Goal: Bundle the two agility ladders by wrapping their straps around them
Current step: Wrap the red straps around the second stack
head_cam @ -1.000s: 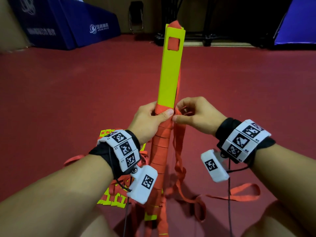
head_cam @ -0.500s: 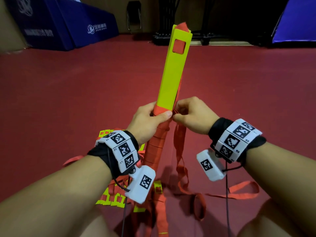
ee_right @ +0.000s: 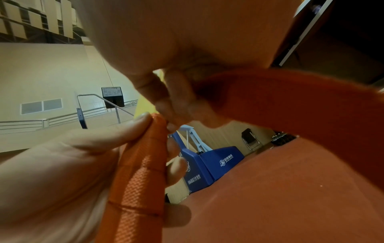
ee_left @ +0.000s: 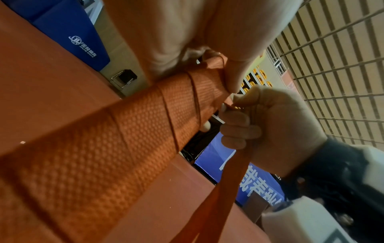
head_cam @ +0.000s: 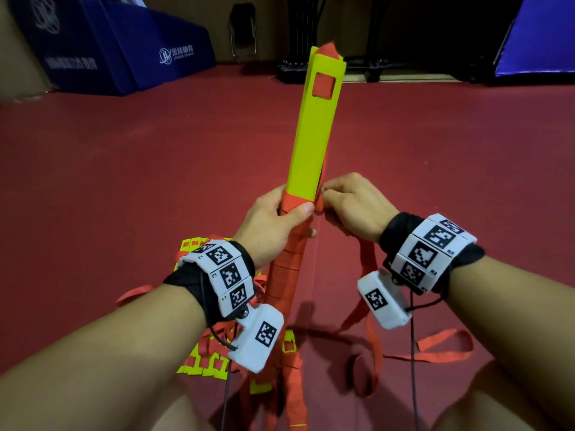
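Ladder bundle [head_cam: 314, 132] held upright at the centre of the frame, its lower half wound in orange strap [head_cam: 287, 265].
Left hand [head_cam: 273, 222] grips the wrapped part, thumb across the top turn; right hand [head_cam: 351, 206] pinches the strap just beside it; loose strap trails to the red floor [head_cam: 124, 169] lower right; a second ladder [head_cam: 205, 359] lies lower left.

The ladder bundle [head_cam: 314, 135] tilted a little further to the right. The right hand [head_cam: 351, 206] slid in against it, its pinch on the strap [head_cam: 365, 293] closing on the left hand's [head_cam: 273, 219] thumb. The slack loop on the floor [head_cam: 93, 197] shifted.
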`<action>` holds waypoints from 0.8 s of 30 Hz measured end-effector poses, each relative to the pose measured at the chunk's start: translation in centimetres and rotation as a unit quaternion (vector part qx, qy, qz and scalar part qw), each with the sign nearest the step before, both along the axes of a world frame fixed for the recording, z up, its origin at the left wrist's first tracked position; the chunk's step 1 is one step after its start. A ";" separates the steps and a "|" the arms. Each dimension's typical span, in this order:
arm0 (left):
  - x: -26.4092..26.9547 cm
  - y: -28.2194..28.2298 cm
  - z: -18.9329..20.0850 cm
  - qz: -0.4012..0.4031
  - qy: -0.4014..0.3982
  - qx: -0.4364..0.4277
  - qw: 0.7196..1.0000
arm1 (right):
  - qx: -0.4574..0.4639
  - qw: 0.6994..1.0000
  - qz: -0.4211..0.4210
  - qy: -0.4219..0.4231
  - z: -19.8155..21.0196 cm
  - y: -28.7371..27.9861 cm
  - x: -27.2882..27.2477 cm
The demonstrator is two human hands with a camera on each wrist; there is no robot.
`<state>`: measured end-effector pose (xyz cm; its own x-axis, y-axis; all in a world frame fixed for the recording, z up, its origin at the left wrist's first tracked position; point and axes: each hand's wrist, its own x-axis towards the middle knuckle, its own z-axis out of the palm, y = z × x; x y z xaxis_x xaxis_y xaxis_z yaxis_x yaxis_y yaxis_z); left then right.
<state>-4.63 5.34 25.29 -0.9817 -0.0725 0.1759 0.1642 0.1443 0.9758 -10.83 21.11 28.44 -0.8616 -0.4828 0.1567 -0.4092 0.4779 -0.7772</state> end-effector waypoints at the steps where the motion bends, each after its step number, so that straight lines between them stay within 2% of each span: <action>1: 0.0 0.1 0.0 0.000 -0.001 0.000 1.000 | -0.001 1.000 0.006 0.003 0.1 0.0 0.0; 5: 0.2 0.3 0.1 -0.004 -0.006 -0.028 1.000 | -0.008 0.999 0.031 0.016 -0.1 0.2 0.2; 11: -0.3 0.6 -0.5 -0.009 -0.018 -0.114 0.993 | 0.027 0.995 -0.044 0.085 0.4 -0.1 0.3; 14: -0.3 0.9 -0.3 -0.031 -0.032 -0.080 0.996 | 0.043 0.996 -0.033 0.076 0.7 0.3 0.5; 18: -0.1 1.1 -0.2 -0.038 -0.026 0.021 0.999 | 0.025 0.998 -0.034 0.048 0.4 0.2 0.2; 24: 0.1 1.5 0.1 -0.027 -0.016 0.005 1.000 | 0.023 0.999 -0.028 0.028 0.2 -0.4 0.1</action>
<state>-4.52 6.82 25.36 -0.9892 -0.0212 0.1447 0.1409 0.1264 0.9819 -10.77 20.71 28.63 -0.8781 -0.4418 0.1838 -0.4227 0.5361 -0.7307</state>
